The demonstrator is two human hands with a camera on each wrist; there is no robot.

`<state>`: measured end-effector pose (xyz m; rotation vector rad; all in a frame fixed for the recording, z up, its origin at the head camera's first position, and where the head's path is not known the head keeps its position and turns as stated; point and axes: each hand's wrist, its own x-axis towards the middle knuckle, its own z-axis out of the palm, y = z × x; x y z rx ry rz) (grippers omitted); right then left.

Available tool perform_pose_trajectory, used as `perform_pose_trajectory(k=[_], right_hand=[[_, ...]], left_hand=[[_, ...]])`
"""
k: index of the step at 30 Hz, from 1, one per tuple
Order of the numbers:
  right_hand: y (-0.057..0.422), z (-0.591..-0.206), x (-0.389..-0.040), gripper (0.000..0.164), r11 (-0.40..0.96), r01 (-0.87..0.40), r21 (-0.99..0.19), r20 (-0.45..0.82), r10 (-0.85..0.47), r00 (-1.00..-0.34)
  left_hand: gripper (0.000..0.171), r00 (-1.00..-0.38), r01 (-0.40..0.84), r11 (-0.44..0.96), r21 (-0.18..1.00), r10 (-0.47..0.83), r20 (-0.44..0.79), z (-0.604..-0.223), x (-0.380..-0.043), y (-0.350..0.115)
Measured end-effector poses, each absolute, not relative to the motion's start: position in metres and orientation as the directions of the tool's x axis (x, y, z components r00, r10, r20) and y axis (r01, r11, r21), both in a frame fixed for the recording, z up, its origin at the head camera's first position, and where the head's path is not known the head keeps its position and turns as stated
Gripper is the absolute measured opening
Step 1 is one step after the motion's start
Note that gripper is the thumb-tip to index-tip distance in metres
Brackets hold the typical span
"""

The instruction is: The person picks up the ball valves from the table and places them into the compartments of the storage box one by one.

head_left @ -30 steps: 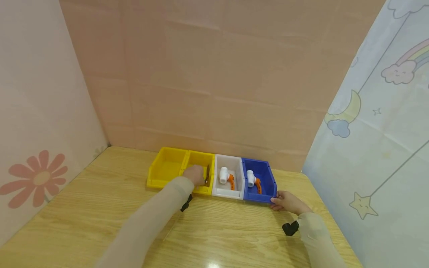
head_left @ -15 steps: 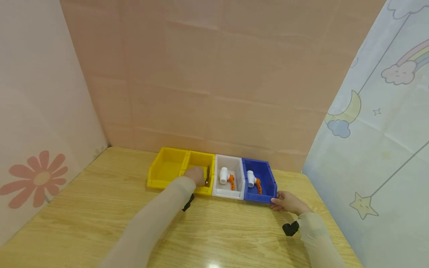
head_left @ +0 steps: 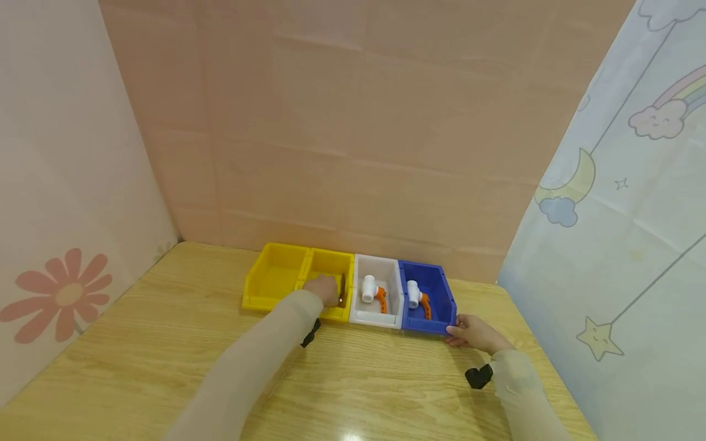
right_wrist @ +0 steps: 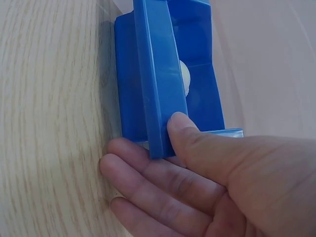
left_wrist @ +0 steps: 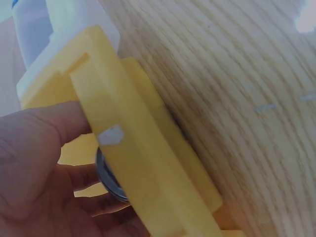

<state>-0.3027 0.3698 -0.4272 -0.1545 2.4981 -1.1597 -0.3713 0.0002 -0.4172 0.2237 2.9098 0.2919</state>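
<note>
My left hand point(head_left: 322, 290) reaches down into the right-hand yellow bin point(head_left: 331, 254). In the left wrist view its thumb and curled fingers grip about a round, shiny metal-rimmed thing point(left_wrist: 109, 180), largely hidden by the bin's front wall. A dark, narrow piece point(head_left: 342, 288) shows beside this hand. With thumb on the rim and fingers beneath, my right hand point(head_left: 473, 332) pinches the front right corner of the blue bin point(head_left: 444, 294). Inside that bin lies a white pipe-like valve point(head_left: 412, 294) with an orange handle. A similar valve point(head_left: 368, 288) lies in the white bin point(head_left: 375, 320).
Another yellow bin point(head_left: 276, 272) ends the row at the left. All the bins stand side by side near the back of the wooden table point(head_left: 353, 380). A pinkish wall sheet point(head_left: 353, 135) hangs behind them, and patterned sheets flank both sides.
My left hand has shifted very slightly to the right within the yellow bin. The right hand and the bins stay where they were.
</note>
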Motion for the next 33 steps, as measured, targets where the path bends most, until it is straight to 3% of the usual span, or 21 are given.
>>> perform_pose_trajectory(k=[5,14,18,23,33], right_hand=[[0.37,-0.428,-0.303,0.02,0.653,0.066,-0.754,-0.296,-0.248,-0.922],[0.37,-0.427,-0.302,0.02,0.652,0.051,-0.757,-0.288,-0.263,-0.921],[0.369,-0.426,-0.302,0.02,0.65,0.055,-0.758,-0.292,-0.263,-0.92],[0.37,-0.427,-0.301,0.021,0.657,0.066,-0.751,-0.291,-0.24,-0.926],[0.368,-0.427,-0.301,0.022,0.671,0.058,-0.74,-0.283,-0.232,-0.931]], left_hand=[[0.02,-0.961,0.15,0.959,0.241,0.199,-0.192,-0.414,-0.371,-0.003],[0.017,-0.956,0.218,0.853,0.474,0.284,-0.07,-0.388,-0.366,-0.023],[0.028,-0.96,0.227,0.812,0.537,0.28,-0.018,-0.372,-0.358,-0.034],[0.025,-0.955,0.243,0.764,0.598,0.295,0.013,-0.355,-0.345,-0.047],[0.022,-0.949,0.28,0.773,0.569,0.312,0.044,-0.344,-0.326,-0.079]])
